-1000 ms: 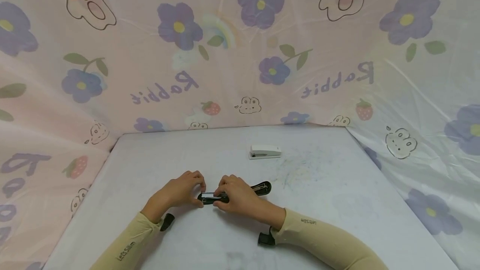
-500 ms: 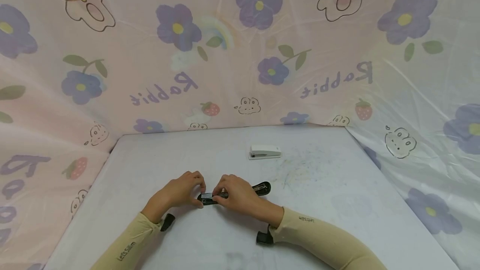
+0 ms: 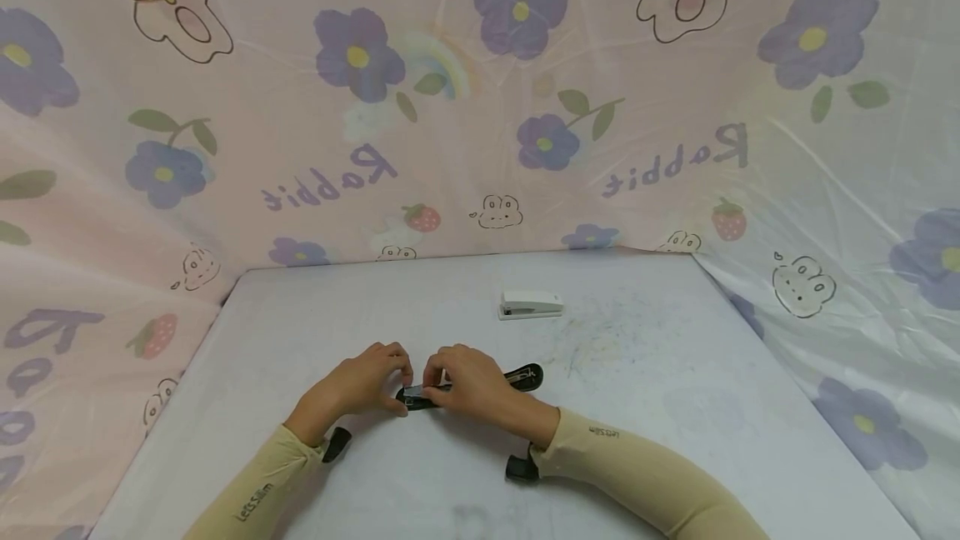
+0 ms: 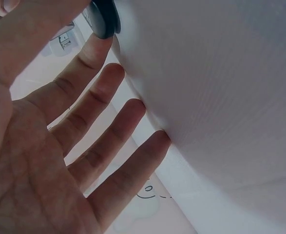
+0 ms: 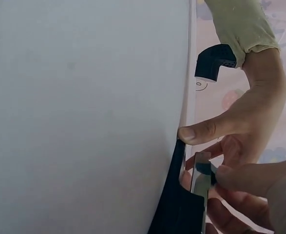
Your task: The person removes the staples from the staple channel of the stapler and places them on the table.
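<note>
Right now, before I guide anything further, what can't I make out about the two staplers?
Black stapler: in the head view, the right hand hides its middle; the bottom edge cuts it off in the right wrist view, the top edge in the left.
Staples in its channel: too small in the head view, unclear in the right wrist view.
White stapler: any fine markings, too small in the head view.

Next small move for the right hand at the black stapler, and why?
Probably have the right hand gently nudge the silver strip along the black stapler: its thumb and fingers are at the strip, while the left hand braces the stapler's end. Go lightly; whether the strip is seated isn't clear.
</note>
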{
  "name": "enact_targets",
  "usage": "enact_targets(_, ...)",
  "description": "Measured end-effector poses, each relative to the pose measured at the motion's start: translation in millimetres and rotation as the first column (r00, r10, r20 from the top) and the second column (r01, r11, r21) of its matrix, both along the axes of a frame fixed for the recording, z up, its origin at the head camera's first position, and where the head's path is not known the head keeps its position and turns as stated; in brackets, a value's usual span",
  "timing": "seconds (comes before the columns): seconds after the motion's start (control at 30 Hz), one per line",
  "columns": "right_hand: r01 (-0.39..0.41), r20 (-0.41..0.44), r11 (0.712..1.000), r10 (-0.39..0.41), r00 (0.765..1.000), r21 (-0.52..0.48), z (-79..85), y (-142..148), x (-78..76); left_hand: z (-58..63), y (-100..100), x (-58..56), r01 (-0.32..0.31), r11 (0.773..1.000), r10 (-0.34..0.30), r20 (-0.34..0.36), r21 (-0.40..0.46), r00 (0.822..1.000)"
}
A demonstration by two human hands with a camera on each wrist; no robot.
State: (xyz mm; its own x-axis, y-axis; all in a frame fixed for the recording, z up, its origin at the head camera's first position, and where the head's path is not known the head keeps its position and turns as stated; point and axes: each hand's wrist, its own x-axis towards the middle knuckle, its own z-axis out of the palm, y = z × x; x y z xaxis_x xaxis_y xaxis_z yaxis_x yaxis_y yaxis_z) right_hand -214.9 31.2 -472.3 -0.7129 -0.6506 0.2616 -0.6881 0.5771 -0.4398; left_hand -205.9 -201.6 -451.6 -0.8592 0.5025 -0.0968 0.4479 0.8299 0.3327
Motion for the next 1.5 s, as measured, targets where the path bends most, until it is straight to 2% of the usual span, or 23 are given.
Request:
enact_targets(0.27,-0.01,-0.134,0.994,0.024,0.991,0.108,1.7,-4.0,-1.7,4.8,2.0,1.9,0.007,1.0,-0.007,0.002,0.005,1.0)
enact_targets(0.47,-0.038,-0.171,0.988,0.064,0.983,0.151,7.1,-4.7,0.9,8.0,3.5,4.0,0.006,1.0,-0.006,0.007,0.006,1.0)
enact_targets(0.7,-0.06,-0.12,0.991,0.075,0.99,0.122,5.8,-1.2,0.2,7.0,3.9,5.1,0.002,1.0,-0.002,0.01,0.012,1.0)
enact_targets(0.87,-0.088,-0.008,0.996,0.088,0.996,0.023,6.0,5.1,1.7,5.1,2.6,4.8,0.002,1.0,-0.002,0.006,0.012,1.0)
enact_targets(1.1,-0.131,0.096,0.988,0.139,0.986,-0.087,9.8,16.1,8.8,1.8,-0.1,3.1,-0.012,1.0,0.012,0.0,0.005,1.0)
enact_targets(1.23,-0.156,0.132,0.983,0.168,0.977,-0.098,8.5,22.4,16.0,1.3,-0.1,2.8,-0.009,1.0,0.01,-0.004,0.006,1.0)
enact_targets(1.33,-0.176,0.115,0.98,0.186,0.976,-0.096,7.1,25.1,21.2,0.8,-0.1,2.4,-0.014,1.0,0.014,-0.004,0.01,1.0)
enact_targets(1.5,-0.17,0.131,0.983,0.178,0.975,-0.071,4.9,27.0,28.4,-0.3,-1.5,2.5,-0.016,1.0,0.016,-0.008,0.007,1.0)
